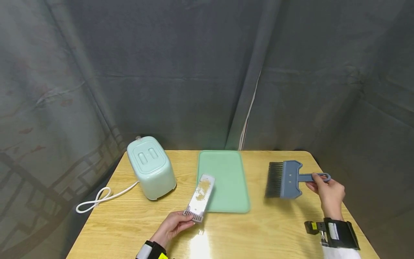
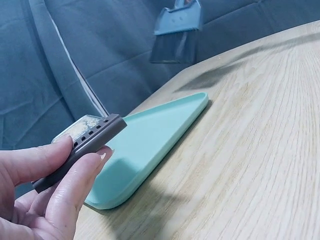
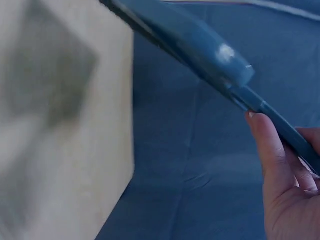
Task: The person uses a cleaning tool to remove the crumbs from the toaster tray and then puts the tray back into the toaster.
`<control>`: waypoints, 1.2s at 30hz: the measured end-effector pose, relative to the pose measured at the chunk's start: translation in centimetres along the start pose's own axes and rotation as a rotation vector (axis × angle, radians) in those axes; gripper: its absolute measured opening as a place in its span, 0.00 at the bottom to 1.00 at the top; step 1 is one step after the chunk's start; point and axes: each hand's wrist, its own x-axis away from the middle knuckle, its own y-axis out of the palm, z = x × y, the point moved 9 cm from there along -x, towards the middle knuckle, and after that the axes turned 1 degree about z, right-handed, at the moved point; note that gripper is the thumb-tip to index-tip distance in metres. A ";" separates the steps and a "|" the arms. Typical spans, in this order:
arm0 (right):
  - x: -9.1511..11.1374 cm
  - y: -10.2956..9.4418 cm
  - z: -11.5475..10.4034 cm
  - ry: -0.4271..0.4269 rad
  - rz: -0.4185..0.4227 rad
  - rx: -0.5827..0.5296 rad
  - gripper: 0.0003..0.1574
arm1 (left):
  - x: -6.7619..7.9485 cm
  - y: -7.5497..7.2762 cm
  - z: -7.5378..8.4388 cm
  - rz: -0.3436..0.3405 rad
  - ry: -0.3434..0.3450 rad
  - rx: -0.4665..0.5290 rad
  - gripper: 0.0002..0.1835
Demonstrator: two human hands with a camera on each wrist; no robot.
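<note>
My left hand (image 1: pixel 174 227) pinches the slotted grey end of a toaster crumb tray (image 1: pixel 196 205) between thumb and fingers. Tan crumbs (image 1: pixel 203 189) lie on its pale metal surface. The crumb tray is raised over the near left edge of a flat mint-green tray (image 1: pixel 230 180). On the right, my right hand (image 1: pixel 330 195) grips the handle of a blue-grey brush (image 1: pixel 291 180) with dark bristles (image 1: pixel 275 180) pointing left. In the left wrist view the brush (image 2: pixel 178 22) hangs above the table, apart from its shadow. The right wrist view shows thumb and fingers around the handle (image 3: pixel 280 122).
A mint-green toaster (image 1: pixel 158 185) with a closed lid stands at the table's back left. Its white cord (image 1: pixel 105 198) loops over the left edge. Grey curtains (image 1: pixel 181 72) hang behind and beside the wooden table (image 1: pixel 129 230).
</note>
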 end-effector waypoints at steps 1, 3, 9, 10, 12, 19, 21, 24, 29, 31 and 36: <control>0.1 0.5 -0.4 0.004 -0.010 -0.032 0.08 | 0.0 0.0 0.1 -0.001 -0.001 -0.001 0.11; 0.4 1.5 -1.4 -0.004 -0.035 -0.077 0.10 | 0.0 0.0 0.2 -0.002 -0.005 -0.001 0.11; 1.6 5.1 -4.2 -0.045 -0.117 -0.211 0.13 | -0.1 0.1 0.3 0.006 -0.010 -0.011 0.13; 1.8 5.7 -4.6 -0.054 -0.134 -0.224 0.14 | -0.1 0.2 0.4 0.005 -0.008 -0.015 0.14; 2.2 7.0 -5.2 -0.070 -0.177 -0.238 0.16 | -0.1 0.4 0.5 0.000 -0.005 -0.021 0.14; 4.6 12.1 -6.0 -0.152 -0.361 -0.235 0.14 | -0.4 0.9 0.7 -0.021 0.004 -0.025 0.14; 5.3 13.7 -5.5 -0.139 -0.420 -0.241 0.14 | -0.4 1.0 0.7 -0.020 0.004 -0.026 0.14; 6.5 16.1 -4.4 -0.093 -0.493 -0.234 0.15 | -0.5 1.2 0.8 -0.023 0.010 -0.028 0.14; 8.0 19.2 -2.6 -0.005 -0.572 -0.115 0.12 | -0.5 1.6 0.9 -0.042 0.021 -0.028 0.14; 8.5 20.1 -2.1 0.004 -0.602 -0.088 0.11 | -0.6 1.7 1.0 -0.045 0.023 -0.024 0.13; 9.4 21.7 -1.3 -0.012 -0.664 -0.049 0.13 | -0.6 1.8 1.2 -0.053 0.025 -0.019 0.10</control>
